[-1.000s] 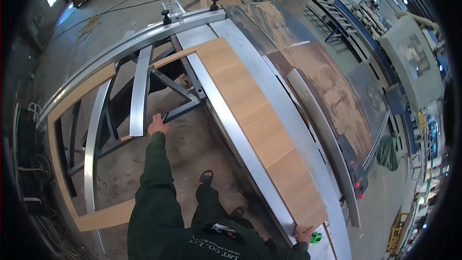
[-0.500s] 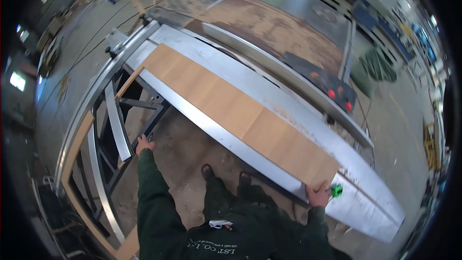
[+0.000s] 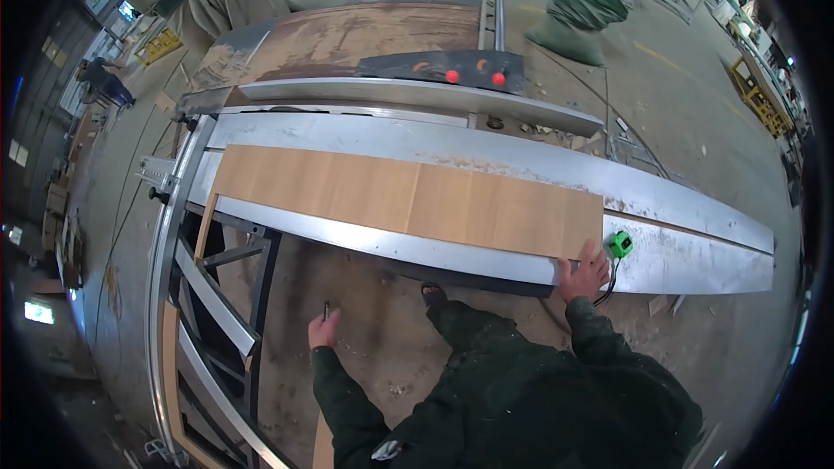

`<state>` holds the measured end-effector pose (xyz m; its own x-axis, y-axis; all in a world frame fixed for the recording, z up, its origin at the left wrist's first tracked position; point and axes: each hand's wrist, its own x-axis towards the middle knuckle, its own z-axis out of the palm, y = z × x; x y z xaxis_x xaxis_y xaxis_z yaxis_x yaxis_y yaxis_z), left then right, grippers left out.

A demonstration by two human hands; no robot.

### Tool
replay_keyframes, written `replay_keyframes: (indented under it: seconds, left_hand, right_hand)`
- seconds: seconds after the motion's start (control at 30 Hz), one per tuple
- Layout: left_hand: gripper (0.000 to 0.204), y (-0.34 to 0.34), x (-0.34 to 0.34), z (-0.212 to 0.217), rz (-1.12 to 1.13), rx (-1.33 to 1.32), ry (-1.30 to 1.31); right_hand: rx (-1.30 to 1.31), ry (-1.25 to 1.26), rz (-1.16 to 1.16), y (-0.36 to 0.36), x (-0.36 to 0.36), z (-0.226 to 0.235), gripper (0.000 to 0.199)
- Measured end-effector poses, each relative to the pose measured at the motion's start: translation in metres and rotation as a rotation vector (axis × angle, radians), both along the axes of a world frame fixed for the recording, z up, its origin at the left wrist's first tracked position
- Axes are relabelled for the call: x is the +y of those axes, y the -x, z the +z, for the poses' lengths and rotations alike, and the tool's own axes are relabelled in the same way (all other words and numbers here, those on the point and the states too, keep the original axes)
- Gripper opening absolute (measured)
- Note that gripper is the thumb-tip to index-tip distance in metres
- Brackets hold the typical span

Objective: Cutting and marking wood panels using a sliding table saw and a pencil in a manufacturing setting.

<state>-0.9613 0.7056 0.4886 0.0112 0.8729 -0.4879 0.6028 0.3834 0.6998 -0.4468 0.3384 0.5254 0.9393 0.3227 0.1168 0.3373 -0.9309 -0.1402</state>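
Note:
A long wood-grained board (image 3: 347,195) lies flat along the metal sliding table (image 3: 695,260) of a saw. My right hand (image 3: 585,273) touches the board's right end at its near corner, fingers stretched out. Close by that hand, a green tape measure (image 3: 620,244) sits on the metal. My left hand (image 3: 324,330) is held over the floor, away from the board, its fingers closed around a short, dark pen-like stick (image 3: 327,308).
A metal fence (image 3: 417,95) runs beyond the board. Behind it, the machine top (image 3: 321,39) is covered with sawdust, beside a dark panel with red buttons (image 3: 476,77). An outrigger frame (image 3: 178,200) stands left. Another person (image 3: 109,82) is far off at left.
My left hand has moved off the frame, still holding the pen-like stick. My body and view have turned right. The right hand stays by the board's end, its fingers now straighter.

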Motion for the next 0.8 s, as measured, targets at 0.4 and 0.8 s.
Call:
replay_keyframes:
  seconds: [0.4,0.8]
  left_hand:
    - [0.042,-0.066,-0.155,-0.024,0.097,-0.097,0.315]
    - [0.033,-0.295,-0.226,-0.048,0.147,-0.421,-0.084]
  right_hand:
    - [-0.051,-0.007,-0.030,-0.058,-0.077,-0.057,0.094]
    - [-0.107,-0.044,0.056,-0.156,-0.199,-0.066,0.091]
